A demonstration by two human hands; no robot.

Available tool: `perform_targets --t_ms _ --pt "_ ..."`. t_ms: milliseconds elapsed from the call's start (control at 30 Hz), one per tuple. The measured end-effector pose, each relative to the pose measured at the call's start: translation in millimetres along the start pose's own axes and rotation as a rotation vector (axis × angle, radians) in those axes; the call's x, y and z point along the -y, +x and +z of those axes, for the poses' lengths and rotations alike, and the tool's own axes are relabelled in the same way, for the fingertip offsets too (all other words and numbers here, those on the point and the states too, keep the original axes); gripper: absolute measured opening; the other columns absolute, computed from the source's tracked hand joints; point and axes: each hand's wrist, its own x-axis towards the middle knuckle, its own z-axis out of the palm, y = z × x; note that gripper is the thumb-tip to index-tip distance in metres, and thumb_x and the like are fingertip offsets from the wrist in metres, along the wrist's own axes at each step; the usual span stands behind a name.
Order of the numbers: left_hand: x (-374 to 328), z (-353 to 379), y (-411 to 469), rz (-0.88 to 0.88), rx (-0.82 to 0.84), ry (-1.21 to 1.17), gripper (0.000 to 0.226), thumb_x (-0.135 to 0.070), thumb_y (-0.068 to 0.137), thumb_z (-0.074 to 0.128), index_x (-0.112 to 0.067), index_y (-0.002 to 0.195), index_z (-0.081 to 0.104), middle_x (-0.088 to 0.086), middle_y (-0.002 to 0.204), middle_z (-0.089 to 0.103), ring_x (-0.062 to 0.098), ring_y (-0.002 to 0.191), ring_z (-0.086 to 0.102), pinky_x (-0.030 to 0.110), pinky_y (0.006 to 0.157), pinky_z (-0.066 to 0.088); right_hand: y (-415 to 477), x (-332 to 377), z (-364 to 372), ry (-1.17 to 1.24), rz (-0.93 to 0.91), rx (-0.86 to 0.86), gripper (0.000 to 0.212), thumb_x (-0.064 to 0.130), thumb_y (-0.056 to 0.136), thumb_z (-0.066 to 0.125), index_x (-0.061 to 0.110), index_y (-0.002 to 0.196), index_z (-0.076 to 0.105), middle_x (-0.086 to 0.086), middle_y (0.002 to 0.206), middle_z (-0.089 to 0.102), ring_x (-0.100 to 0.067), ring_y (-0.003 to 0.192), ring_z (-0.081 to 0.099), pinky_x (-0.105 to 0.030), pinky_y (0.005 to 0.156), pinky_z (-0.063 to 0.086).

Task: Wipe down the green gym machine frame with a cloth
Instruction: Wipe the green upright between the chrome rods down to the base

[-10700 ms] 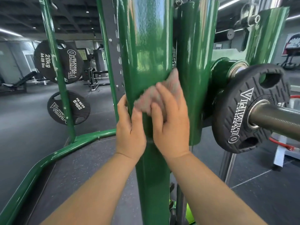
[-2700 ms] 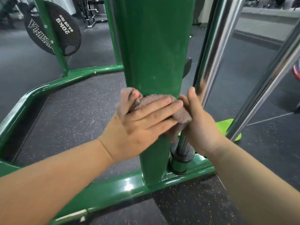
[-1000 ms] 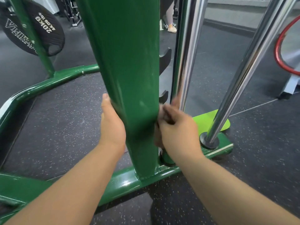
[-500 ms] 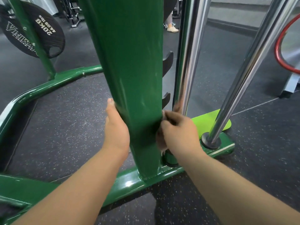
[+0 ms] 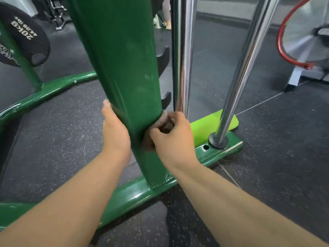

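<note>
The left hand (image 5: 115,134) lay flat against the left side of the green post (image 5: 122,77), fingers straight and reaching behind it, holding nothing that showed. The right hand (image 5: 173,138) sat at the post's right edge, low near the base rail (image 5: 128,195), fingers curled round a bunched cloth (image 5: 164,126), mostly hidden and pressed to the post. Two chrome rods (image 5: 181,56) stood just right of it, and a black plate (image 5: 26,40) hung far left
</note>
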Motion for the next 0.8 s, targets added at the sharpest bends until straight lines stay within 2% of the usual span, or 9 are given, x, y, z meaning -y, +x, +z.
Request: perform_targets --t_ms 133,200,300,400,467,533,600,700,800 --pt "-1 -3 2 0.008 0.050 -0.048 0.053 -0.054 0.102 0.027 -0.025 0.103 0.071 -0.011 0.101 0.076 0.005 0.096 0.070 0.024 0.079 0.052 -9 29 -14 0.133 -0.432 -0.047 0.039 -0.002 0.076 0.067 0.025 0.098 0.051 0.002 0.109 0.047 -0.016 0.101 0.055 -0.020 0.092 0.044" --pt "1 -4 2 0.008 0.072 -0.041 0.056 -0.055 0.102 0.025 -0.024 0.108 0.071 -0.008 0.106 0.075 0.011 0.107 0.068 0.030 0.090 0.051 -2 12 -6 0.060 -0.547 -0.021 0.030 -0.006 0.073 0.063 0.016 0.093 0.059 -0.002 0.110 0.046 -0.021 0.100 0.055 -0.027 0.093 0.048" --pt "-4 -6 -2 0.003 0.183 -0.053 0.064 -0.056 0.103 0.018 -0.022 0.111 0.071 0.000 0.113 0.074 0.017 0.110 0.068 0.038 0.102 0.048 4 -52 2 -0.305 -0.757 0.107 0.025 -0.001 0.072 0.071 0.015 0.092 0.068 -0.007 0.109 0.049 -0.032 0.097 0.054 -0.039 0.077 0.055" --pt "-9 -8 -3 0.004 0.222 -0.061 0.068 -0.055 0.104 0.016 -0.023 0.098 0.076 0.003 0.106 0.076 0.017 0.101 0.071 0.041 0.100 0.050 0 -108 -4 -0.516 -0.707 0.209 0.020 0.005 0.076 0.078 0.016 0.092 0.074 -0.006 0.111 0.052 -0.033 0.093 0.055 -0.046 0.073 0.059" --pt "-5 -8 1 0.021 0.236 -0.085 0.069 -0.053 0.105 0.016 -0.023 0.092 0.077 0.003 0.103 0.076 0.017 0.099 0.072 0.040 0.097 0.051 14 -103 -11 -0.379 -0.733 0.139 0.021 0.005 0.077 0.080 0.015 0.094 0.072 -0.002 0.110 0.053 -0.025 0.096 0.056 -0.040 0.081 0.057" --pt "2 -9 3 0.046 0.237 -0.099 0.066 -0.050 0.106 0.017 -0.021 0.096 0.075 0.004 0.104 0.076 0.018 0.100 0.072 0.037 0.095 0.053 36 -65 -18 -0.185 -0.802 0.006 0.028 0.001 0.078 0.071 0.015 0.102 0.067 0.000 0.108 0.046 -0.012 0.098 0.050 -0.022 0.091 0.050" --pt "5 -9 6 0.063 0.236 -0.110 0.062 -0.049 0.106 0.019 -0.019 0.103 0.074 0.006 0.107 0.075 0.020 0.103 0.071 0.038 0.096 0.053 57 -13 -25 -0.014 -0.846 -0.164 0.031 0.001 0.078 0.059 0.010 0.107 0.063 -0.003 0.109 0.043 -0.004 0.099 0.042 -0.008 0.092 0.038" --pt "6 -8 4 0.067 0.222 -0.084 0.062 -0.051 0.105 0.021 -0.017 0.115 0.071 0.007 0.111 0.074 0.021 0.107 0.070 0.042 0.103 0.048 55 13 -15 0.089 -0.899 -0.222 0.032 0.001 0.076 0.058 0.001 0.107 0.062 -0.013 0.106 0.051 -0.007 0.103 0.043 -0.010 0.094 0.034" --pt "4 -9 2 0.062 0.205 -0.065 0.061 -0.053 0.104 0.022 -0.020 0.111 0.073 0.003 0.109 0.075 0.017 0.105 0.070 0.041 0.105 0.047 43 -21 10 0.151 -0.830 -0.171 0.036 0.009 0.077 0.057 0.006 0.112 0.055 -0.020 0.108 0.051 -0.019 0.108 0.047 -0.017 0.098 0.036"
